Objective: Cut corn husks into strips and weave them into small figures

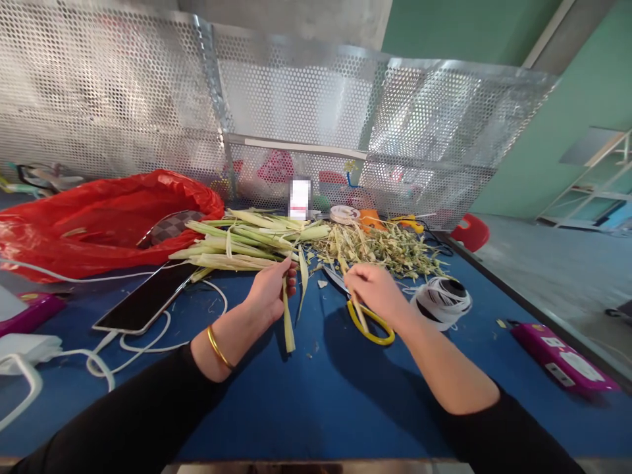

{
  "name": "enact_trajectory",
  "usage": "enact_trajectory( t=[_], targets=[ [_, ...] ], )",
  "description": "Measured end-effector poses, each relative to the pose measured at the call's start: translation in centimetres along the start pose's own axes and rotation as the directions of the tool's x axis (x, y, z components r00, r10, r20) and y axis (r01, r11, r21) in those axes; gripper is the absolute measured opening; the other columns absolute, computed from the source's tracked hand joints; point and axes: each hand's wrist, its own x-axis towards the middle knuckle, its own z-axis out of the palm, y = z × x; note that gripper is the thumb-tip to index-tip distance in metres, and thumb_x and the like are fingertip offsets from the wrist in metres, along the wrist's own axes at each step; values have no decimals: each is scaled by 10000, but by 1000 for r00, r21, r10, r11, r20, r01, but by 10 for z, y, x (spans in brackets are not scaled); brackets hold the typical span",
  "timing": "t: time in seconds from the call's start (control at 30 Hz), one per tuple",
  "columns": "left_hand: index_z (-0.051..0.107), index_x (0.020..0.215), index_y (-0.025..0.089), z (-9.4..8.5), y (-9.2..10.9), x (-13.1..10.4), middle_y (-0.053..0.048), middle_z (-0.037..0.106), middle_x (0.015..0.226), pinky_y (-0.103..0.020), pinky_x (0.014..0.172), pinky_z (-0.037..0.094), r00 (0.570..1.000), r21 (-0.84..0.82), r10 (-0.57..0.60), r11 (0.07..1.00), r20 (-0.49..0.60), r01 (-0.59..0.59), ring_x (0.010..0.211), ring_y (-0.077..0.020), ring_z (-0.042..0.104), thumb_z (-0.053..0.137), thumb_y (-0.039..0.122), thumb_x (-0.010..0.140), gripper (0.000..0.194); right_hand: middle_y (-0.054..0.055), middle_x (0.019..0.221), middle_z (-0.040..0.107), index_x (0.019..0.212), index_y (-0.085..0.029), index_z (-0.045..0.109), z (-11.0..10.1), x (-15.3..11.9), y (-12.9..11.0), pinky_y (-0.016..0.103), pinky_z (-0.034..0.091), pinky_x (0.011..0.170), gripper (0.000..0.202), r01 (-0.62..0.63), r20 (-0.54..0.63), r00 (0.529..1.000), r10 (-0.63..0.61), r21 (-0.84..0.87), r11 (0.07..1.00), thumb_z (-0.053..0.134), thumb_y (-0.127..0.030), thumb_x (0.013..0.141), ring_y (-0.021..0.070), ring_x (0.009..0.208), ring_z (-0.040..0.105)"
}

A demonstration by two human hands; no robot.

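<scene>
My left hand (275,288) is closed around a pale green corn husk strip (289,329), whose lower end hangs below the fingers. Just right of that hand, another narrow husk (303,280) stands nearly upright. My right hand (374,293) pinches a thin, tan husk piece (361,313) that shows above and below the fingers. Under this hand lie scissors with yellow handles (371,334), their blades pointing up and left, partly covered. Behind my left hand spreads a pile of long husks (237,243). Beyond my right hand is a heap of short, shredded-looking pieces (395,250).
A red plastic bag (99,210) sits at the left, near a phone (148,299) with white cables. White cord is wound on a spool (441,303) beside my right forearm. A purple package (563,359) lies at the right edge. A perforated metal screen (296,92) borders the blue table.
</scene>
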Motion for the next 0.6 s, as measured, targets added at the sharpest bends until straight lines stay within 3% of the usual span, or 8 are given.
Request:
enact_trajectory(
  t=[0.1,0.17,0.27,0.4,0.5,0.6],
  targets=[
    [584,699,114,1,-2,-3,40,468,539,-145,357,322,999,8,-8,1000,33,8,393,-38,423,555,173,849,164,-8,511,503,526,-206,484,16,-1,7,274,278,531,219,95,28,995,-91,-364,926,529,-209,741,131,500,425],
    [589,697,112,2,-4,-7,42,467,539,-141,352,319,998,21,-16,1000,59,14,390,-34,418,561,185,851,172,4,503,507,502,-205,477,19,-3,7,280,254,523,264,108,98,993,-71,-451,886,537,-222,759,132,490,414],
    [605,698,109,5,-6,-15,33,491,550,-155,387,390,991,10,-49,999,125,48,411,-43,456,575,194,850,177,11,492,498,507,-204,495,17,-4,3,287,245,511,361,94,137,990,-33,-463,881,545,-383,816,135,476,405],
    [626,683,108,11,-8,-25,-19,585,645,-236,650,547,972,-140,-47,987,232,81,599,-98,607,545,194,878,228,2,589,557,649,-205,571,17,-7,-2,270,308,530,324,126,37,992,-121,-239,963,565,-482,816,136,539,465],
    [631,673,119,13,-7,-27,-23,602,681,-244,718,549,950,-229,-20,969,312,96,659,-102,618,535,219,890,258,6,640,610,714,-188,606,28,-15,-6,253,400,564,257,37,245,968,-55,78,996,608,-433,790,142,602,565],
    [636,680,124,12,-4,-23,-15,601,686,-249,769,544,950,-291,5,952,313,91,684,-95,615,548,217,885,242,13,653,638,724,-173,622,41,-24,-10,246,450,565,175,-101,381,924,42,138,985,638,-344,758,152,628,622]
  ],
)
